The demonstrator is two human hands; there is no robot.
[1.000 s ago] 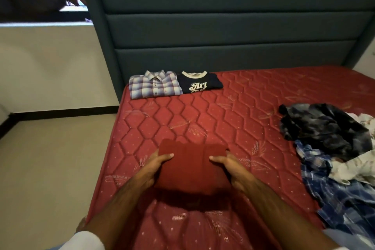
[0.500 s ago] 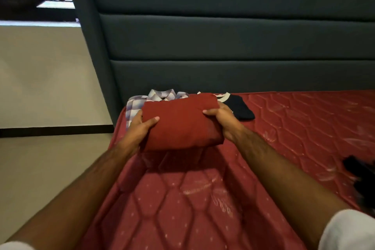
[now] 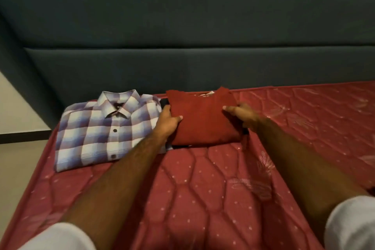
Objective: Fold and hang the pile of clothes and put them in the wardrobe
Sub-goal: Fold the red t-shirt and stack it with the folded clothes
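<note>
Lying folded near the mattress's (image 3: 203,199) far left corner, a checked shirt (image 3: 97,134) sits just beside the folded red garment (image 3: 203,119), which rests at the far edge against the dark headboard (image 3: 182,36) on top of a dark item barely showing beneath it. The left hand (image 3: 167,122) grips the red garment's left side with thumb on top. The right hand (image 3: 241,113) grips its right side likewise.
</note>
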